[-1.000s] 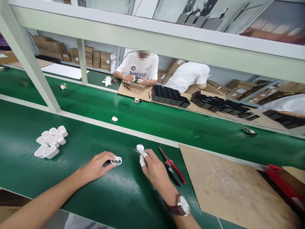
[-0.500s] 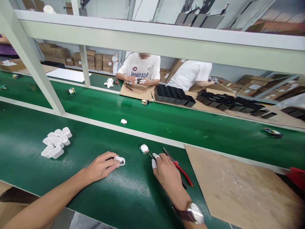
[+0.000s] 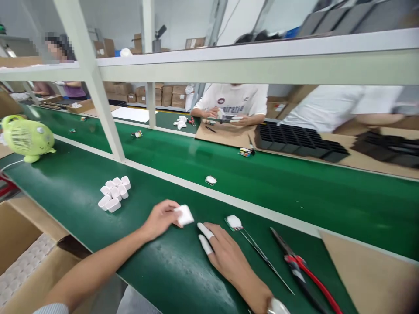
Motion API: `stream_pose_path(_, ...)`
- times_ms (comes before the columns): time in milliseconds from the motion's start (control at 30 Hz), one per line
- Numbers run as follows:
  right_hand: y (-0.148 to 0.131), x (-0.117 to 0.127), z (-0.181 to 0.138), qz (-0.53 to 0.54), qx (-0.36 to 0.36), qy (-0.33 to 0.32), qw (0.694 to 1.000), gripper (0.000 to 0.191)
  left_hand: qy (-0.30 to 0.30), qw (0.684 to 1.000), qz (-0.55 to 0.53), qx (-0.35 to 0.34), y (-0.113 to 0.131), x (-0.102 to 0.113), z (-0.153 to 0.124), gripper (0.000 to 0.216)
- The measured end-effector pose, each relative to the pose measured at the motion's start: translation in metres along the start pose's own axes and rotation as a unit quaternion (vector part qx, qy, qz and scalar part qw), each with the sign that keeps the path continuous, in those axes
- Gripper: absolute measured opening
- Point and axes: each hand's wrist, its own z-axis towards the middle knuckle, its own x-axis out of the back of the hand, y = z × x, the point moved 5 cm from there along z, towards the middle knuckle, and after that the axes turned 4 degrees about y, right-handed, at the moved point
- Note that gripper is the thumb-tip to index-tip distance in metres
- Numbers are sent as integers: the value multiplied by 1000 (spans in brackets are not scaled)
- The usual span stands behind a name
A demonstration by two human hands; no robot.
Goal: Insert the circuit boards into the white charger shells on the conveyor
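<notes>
My left hand [image 3: 161, 219] grips a small white plastic housing [image 3: 185, 215], lifted and tilted above the green bench. My right hand [image 3: 225, 253], with white finger cots on two fingertips, is stretched out just right of the housing, holding nothing. Beyond it lies a small circuit board [image 3: 233, 221] with a white top. A pair of tweezers [image 3: 266, 258] rests on the bench, its tips at that board. Long-nose pliers [image 3: 296, 259] with red and black handles lie further right. Several white housings [image 3: 114, 192] stand grouped at the left.
A green conveyor belt [image 3: 183, 161] runs behind a pale rail, carrying scattered circuit boards. A shelf frame [image 3: 101, 104] crosses above. At left are a green fan [image 3: 28, 137] and an open carton [image 3: 19, 235]. Cardboard [image 3: 376, 257] lies at right. A co-worker [image 3: 235, 104] sits opposite.
My right hand has let go of the tweezers and moved left towards the housing. My left hand has raised and turned the housing. The view has swung left.
</notes>
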Motion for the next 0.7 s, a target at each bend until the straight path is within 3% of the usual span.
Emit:
stream_pose_path(67, -5, -2, -4, -6, 2, -17, 1000, 35, 39, 990, -103, 85, -1, 8, 9, 42)
stream_pose_path(133, -10, -2, -7, -13, -4, -36, 999, 32, 46, 986, -122, 99, 2, 14, 16, 42)
stream_pose_path(333, -23, -7, -5, -63, -23, -70, 995, 33, 44, 995, 87, -1, 0, 12, 19, 36)
stream_pose_path(433, -26, -9, -2, -85, -24, -84, 992, 27, -6, 978, 202, -56, -3, -11, 30, 41)
stream_pose_path(567, -26, -7, -2, -106, -27, -98, 989, 23, -78, 924, 345, -144, -2, -60, 53, 39)
stream_pose_path(700, -24, -11, -5, -98, -24, -98, 990, 23, -144, 864, 465, -130, 0, -105, 83, 52)
